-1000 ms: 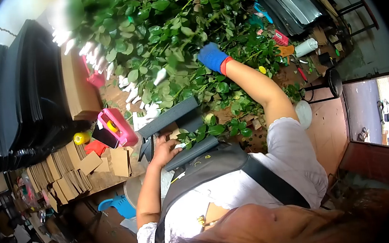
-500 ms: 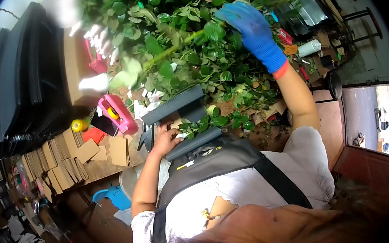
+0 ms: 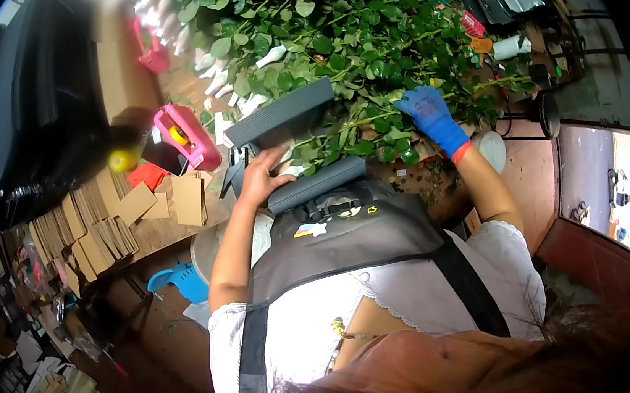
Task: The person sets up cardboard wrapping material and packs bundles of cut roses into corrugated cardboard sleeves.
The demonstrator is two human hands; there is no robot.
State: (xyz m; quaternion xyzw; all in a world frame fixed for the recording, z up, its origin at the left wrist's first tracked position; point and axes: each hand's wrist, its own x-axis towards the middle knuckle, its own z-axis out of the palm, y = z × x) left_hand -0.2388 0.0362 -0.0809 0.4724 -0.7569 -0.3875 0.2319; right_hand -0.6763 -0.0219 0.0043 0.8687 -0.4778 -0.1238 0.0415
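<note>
My bare left hand [image 3: 263, 177] is at the left end of a folded dark grey sheet [image 3: 283, 111], thumb and fingers around white-sleeved flower heads [image 3: 294, 169]. Leafy rose stems [image 3: 353, 125] lie between the sheet's raised back flap and its front flap near my apron. My right hand [image 3: 427, 112], in a blue glove, is closed around a long leafy stem right of the sheet, its fingers partly hidden by leaves. Behind the sheet spreads a large pile of green stems [image 3: 361, 46], with white-sleeved heads [image 3: 271, 55] toward the left.
A pink tape dispenser [image 3: 197, 136] stands left of the sheet, near stacked cardboard pieces [image 3: 91, 220]. Tall black sheets [image 3: 30, 111] are stacked at the far left. A blue basket [image 3: 182, 281] sits below the table, and a white roll [image 3: 512, 48] lies at the right.
My right hand has come down and nearer from above the pile, bringing a stem toward the sheet. My left hand has shifted slightly up and right at the sheet's left end.
</note>
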